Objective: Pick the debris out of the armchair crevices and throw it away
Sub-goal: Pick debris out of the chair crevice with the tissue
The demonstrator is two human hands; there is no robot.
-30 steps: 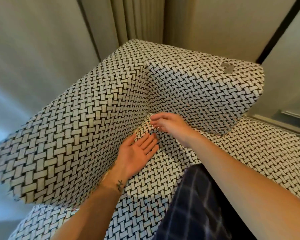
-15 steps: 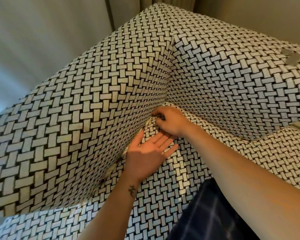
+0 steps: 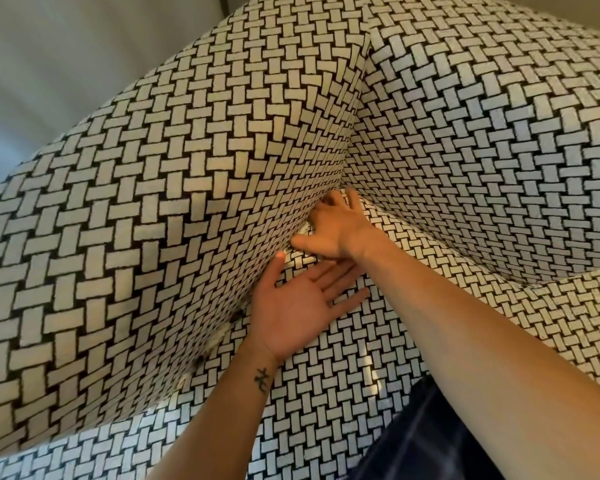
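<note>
Loosely, the left hand lies palm-up on basket-weave armchair upholstery.

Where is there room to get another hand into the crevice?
Free: the crevice below the left hand, between armrest and seat cushion, and the bare seat along the backrest right of the right hand. Crowded: the back corner, where both hands meet.
</note>
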